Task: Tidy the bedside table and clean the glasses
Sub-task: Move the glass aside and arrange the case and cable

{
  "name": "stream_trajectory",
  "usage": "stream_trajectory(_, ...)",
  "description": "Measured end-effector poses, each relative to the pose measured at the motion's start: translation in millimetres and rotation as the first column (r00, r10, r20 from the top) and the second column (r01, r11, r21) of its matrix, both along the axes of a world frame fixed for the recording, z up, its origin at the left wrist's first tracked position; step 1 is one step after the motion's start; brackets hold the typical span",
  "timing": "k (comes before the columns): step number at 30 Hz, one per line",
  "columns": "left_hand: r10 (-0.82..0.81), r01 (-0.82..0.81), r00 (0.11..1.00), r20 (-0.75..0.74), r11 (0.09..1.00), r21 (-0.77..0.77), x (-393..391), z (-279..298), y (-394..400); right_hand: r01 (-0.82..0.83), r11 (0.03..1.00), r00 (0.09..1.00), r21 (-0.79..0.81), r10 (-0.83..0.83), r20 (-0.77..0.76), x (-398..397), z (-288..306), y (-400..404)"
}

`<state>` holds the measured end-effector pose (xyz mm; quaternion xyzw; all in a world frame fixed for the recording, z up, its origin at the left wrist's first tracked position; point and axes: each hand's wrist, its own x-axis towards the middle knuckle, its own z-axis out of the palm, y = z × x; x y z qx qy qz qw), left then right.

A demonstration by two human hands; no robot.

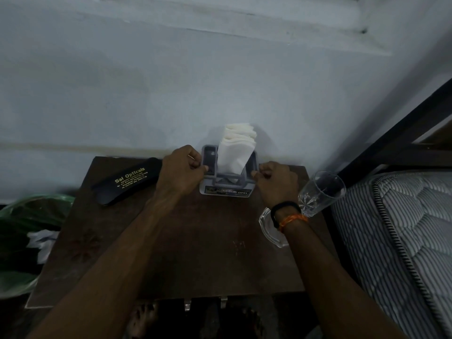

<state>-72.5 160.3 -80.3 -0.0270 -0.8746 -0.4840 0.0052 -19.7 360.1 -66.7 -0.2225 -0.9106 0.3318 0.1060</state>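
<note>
A dark brown wooden tabletop [195,241] stands against a pale blue-grey wall [171,81]. On it, a grey holder [226,187] carries white tissues [236,148]. A black spectacle case [127,181] bears gold lettering. A clear drinking glass [320,192] has a cut pattern at its base. The mattress [403,228] is striped grey and white. One wrist wears a black band [285,211] and orange thread [293,220]. A green plastic bag [27,216] lies beside the tabletop.

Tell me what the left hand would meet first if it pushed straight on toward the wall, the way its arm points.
Likely the pale wall right behind the table's back edge. The left hand grips the grey tissue holder's left side, so the holder would travel with it. Depth is hard to judge.
</note>
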Motion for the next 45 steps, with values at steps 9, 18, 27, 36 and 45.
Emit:
stream_trajectory(9,0.032,-0.041,0.995,-0.094,0.994,-0.099,3.0,2.9,2.7,-0.001,0.995,0.995,0.1,0.011,-0.098,11.0,10.8,-0.5)
stream_trajectory(18,-0.411,0.36,0.888,-0.206,0.901,-0.244,57.0,3.0,39.9,0.268,0.885,0.846,0.38,-0.028,-0.532,49.6,34.3,44.5)
stream_trajectory(27,-0.569,0.371,0.813,-0.121,0.667,-0.646,106.2,-62.6,32.6,0.326,0.938,0.926,0.118,-0.291,-0.239,70.6,18.0,76.4)
stream_trajectory(36,-0.427,0.273,0.902,-0.066,0.681,-0.679,120.1,-86.4,5.8,0.346,0.91,0.899,-0.229,-0.391,-0.196,65.5,6.4,79.4)
stream_trajectory(45,-0.384,0.267,0.923,-0.029,0.691,-0.672,117.4,-86.6,7.0,0.392,0.868,0.882,-0.305,-0.449,-0.143,65.7,-1.3,85.8)
